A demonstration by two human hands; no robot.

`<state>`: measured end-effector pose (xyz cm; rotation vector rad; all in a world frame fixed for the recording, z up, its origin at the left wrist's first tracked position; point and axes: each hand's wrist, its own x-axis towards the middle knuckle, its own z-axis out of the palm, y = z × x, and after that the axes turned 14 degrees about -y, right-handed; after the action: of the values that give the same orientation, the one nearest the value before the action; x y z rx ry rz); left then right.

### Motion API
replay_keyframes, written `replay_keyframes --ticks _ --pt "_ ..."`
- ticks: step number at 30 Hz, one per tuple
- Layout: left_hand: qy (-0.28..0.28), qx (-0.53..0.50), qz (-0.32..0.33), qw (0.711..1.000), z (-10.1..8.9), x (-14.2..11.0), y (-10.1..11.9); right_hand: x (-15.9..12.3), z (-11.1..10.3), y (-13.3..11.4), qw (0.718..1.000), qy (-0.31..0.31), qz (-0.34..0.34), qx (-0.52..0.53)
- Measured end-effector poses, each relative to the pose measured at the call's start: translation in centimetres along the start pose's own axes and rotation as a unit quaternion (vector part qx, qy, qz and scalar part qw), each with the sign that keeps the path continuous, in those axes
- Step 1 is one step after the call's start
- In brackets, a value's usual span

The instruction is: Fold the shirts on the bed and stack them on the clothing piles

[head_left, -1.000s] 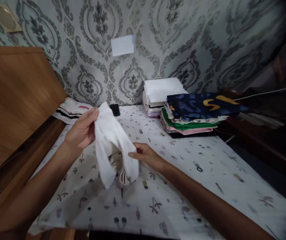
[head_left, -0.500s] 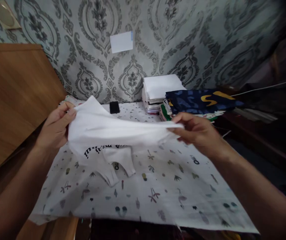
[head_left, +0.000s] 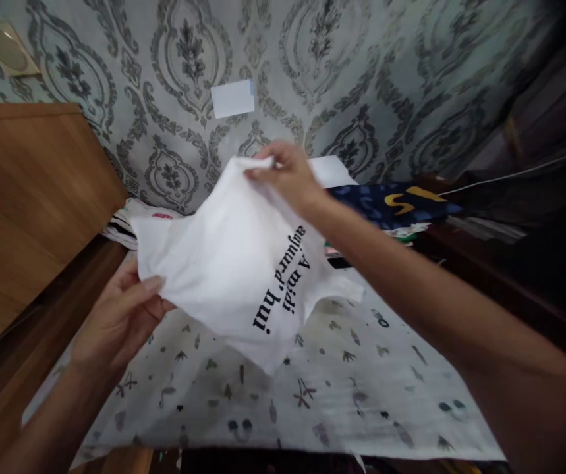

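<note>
A white top with black lettering hangs spread above the patterned cloth, its print upside down towards me. At its left lower edge my left hand pinches the fabric between thumb and fingers. My right hand is closed on the upper edge, farther from me and near the wall. The lower part of the top droops towards the cloth, and another flap hangs to the right under my right forearm. The top hides the middle of the table behind it.
A cloth with small plant prints covers the table. Behind my right arm stand a white folded stack and a navy folded garment with yellow marks. More folded clothes lie at the back left, beside a wooden cabinet.
My right hand has moved left and up towards the wall with its edge of the top. My left hand has come lower and nearer. The top has turned, and its lettering now shows fully.
</note>
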<state>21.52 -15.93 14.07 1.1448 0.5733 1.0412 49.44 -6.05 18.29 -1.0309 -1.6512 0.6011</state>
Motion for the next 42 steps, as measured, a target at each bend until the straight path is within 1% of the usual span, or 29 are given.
replay_keyframes --ticks 2,3,4,5,7,9,10,12,14,16,18,20,22,25,27,29,32,35,37,39,41,42 --pt "0.043 -0.014 -0.054 0.998 -2.2 -0.7 -3.0 0.1 3.6 3.6 0.992 -0.128 0.010 -0.015" --pt "0.063 -0.016 -0.085 0.994 -3.4 -1.1 -4.4 -0.4 5.3 5.3 0.983 -0.179 0.024 -0.016" --pt "0.083 -0.014 -0.120 0.989 -4.6 -1.6 -5.8 -1.4 6.7 6.8 0.977 -0.209 0.043 -0.020" --pt "0.101 -0.018 -0.155 0.983 -5.7 -2.1 -7.0 -2.8 7.8 8.0 0.973 -0.218 0.067 -0.036" --pt "0.133 -0.034 -0.208 0.968 -7.4 -3.0 -8.6 -6.5 9.0 9.5 0.961 -0.250 0.093 -0.078" --pt "0.150 -0.050 -0.222 0.962 -8.6 -3.3 -9.1 -11.0 9.0 9.5 0.954 -0.256 0.059 -0.142" --pt "0.159 -0.050 -0.218 0.962 -8.9 -3.3 -9.1 -13.4 8.7 9.1 0.952 -0.244 0.039 -0.179" --pt "0.180 -0.039 -0.212 0.960 -9.3 -2.8 -8.9 -18.2 8.0 7.6 0.948 -0.214 0.019 -0.236" --pt "0.209 -0.019 -0.215 0.954 -9.5 -1.9 -8.7 -22.3 7.6 6.0 0.935 -0.207 -0.014 -0.287" --pt "0.224 0.005 -0.215 0.951 -9.4 -1.0 -8.6 -25.2 8.0 4.7 0.918 -0.219 -0.032 -0.329" --pt "0.199 0.020 -0.202 0.959 -9.0 -0.2 -8.4 -26.4 8.8 3.9 0.903 -0.233 -0.023 -0.360" --pt "0.148 0.022 -0.185 0.971 -8.0 0.4 -7.7 -26.2 9.9 3.8 0.894 -0.234 0.013 -0.381" --pt "0.105 0.022 -0.151 0.983 -6.6 0.8 -6.6 -25.0 10.9 4.1 0.890 -0.224 0.064 -0.393" --pt "0.078 0.037 -0.063 0.994 -4.0 1.1 -4.3 -23.0 11.5 4.8 0.879 -0.218 0.133 -0.402" --pt "0.064 0.054 -0.008 0.996 -2.5 1.1 -2.7 -22.3 10.9 5.0 0.874 -0.216 0.152 -0.407" --pt "0.054 0.070 0.035 0.995 -1.5 1.1 -1.3 -22.2 9.5 4.9 0.874 -0.202 0.154 -0.414" --pt "0.057 0.083 0.092 0.991 -0.8 1.1 0.7 -22.5 5.8 4.0 0.881 -0.143 0.148 -0.426" --pt "0.064 0.094 0.122 0.986 -0.6 1.0 2.0 -22.4 1.7 2.6 0.896 -0.063 0.126 -0.421" --pt "0.047 0.096 0.128 0.986 -0.5 1.3 2.6 -21.6 -0.5 1.9 0.900 -0.027 0.120 -0.419" --pt "0.016 0.098 0.133 0.986 -0.6 2.1 2.9 -20.0 -2.1 1.9 0.890 -0.021 0.133 -0.435" --pt "-0.003 0.100 0.130 0.986 -0.7 3.6 3.0 -17.6 -3.2 2.5 0.870 -0.041 0.164 -0.463" --pt "-0.001 0.099 0.125 0.987 -0.8 4.6 3.2 -16.1 -3.6 2.8 0.860 -0.055 0.183 -0.473"
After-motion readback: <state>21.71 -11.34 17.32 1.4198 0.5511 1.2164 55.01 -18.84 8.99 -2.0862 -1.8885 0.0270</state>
